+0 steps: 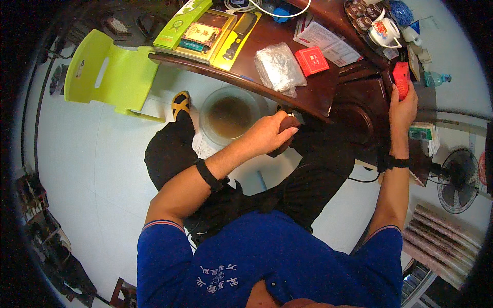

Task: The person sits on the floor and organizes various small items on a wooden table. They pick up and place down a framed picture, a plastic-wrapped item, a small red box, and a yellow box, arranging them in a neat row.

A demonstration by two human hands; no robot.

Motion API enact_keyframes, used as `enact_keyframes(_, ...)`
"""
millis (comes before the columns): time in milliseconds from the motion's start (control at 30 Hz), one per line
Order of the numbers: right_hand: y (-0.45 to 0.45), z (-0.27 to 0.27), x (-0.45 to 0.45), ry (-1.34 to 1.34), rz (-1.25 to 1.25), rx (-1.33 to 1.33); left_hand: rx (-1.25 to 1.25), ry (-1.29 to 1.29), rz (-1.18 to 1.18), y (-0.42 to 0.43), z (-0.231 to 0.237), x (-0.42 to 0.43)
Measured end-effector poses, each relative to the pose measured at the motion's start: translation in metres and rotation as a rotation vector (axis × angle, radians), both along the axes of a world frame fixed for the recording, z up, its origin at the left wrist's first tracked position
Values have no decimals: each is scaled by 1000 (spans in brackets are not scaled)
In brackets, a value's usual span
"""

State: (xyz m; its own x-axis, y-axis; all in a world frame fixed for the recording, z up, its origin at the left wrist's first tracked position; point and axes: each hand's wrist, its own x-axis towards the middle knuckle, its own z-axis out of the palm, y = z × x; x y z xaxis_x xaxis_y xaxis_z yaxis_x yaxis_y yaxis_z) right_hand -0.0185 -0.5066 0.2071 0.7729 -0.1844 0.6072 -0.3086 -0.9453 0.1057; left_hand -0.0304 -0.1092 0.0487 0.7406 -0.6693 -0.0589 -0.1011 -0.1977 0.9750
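My left hand (pixel 275 131) grips a dark brown object (pixel 289 124) over my lap, just right of a round basin. Fingers cover much of that object, so its kind is unclear. The translucent basin (pixel 206 129) stands on the floor between my legs and holds murky brown water. Far to the right, my right hand (pixel 404 106) is closed around a small red box (pixel 401 77) at the dark wooden furniture. Another red box (pixel 311 61), bearing writing, sits on the table beside a crumpled clear plastic bag (pixel 279 68).
On the dark wooden table (pixel 265 34) lie a yellow-backed packaged knife (pixel 237 40), a green box (pixel 181 25) and a printed leaflet (pixel 327 42). A white teapot (pixel 384 32) stands on a tray at back right. A lime-green chair (pixel 111 75) is at left, a fan (pixel 458 181) at right.
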Motion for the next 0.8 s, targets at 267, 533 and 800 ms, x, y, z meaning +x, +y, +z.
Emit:
enact_keyframes(267,18,18,-29,-73,-135,215,75,-8,-16,-2,2,0)
enact_keyframes(533,148,-16,-94,135,359,420,-192,230,-29,0,6,6)
enact_keyframes(800,207,-59,-85,349,726,410,-551,876,-136,14,4,17)
